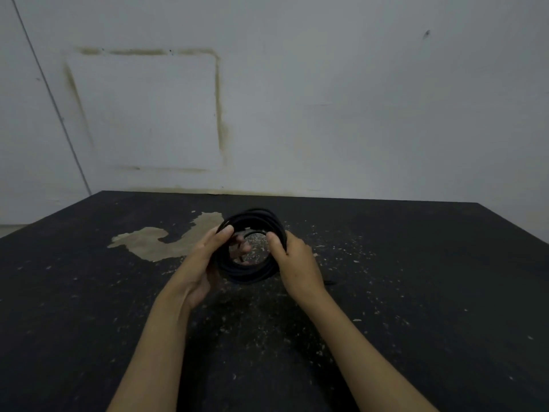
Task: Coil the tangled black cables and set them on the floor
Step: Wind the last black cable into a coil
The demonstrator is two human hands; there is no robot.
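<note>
Coiling looks nearly done: the left hand (205, 257) and right hand (297, 260) curl their fingers round the black cable coil (251, 273), held above the dark floor (416, 292), so lowering it flat comes next.

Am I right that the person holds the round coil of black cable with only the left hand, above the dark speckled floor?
Not quite: the head view shows both hands holding it. The left hand and the right hand each grip a side of the round coil of black cable, above the dark speckled floor.
</note>
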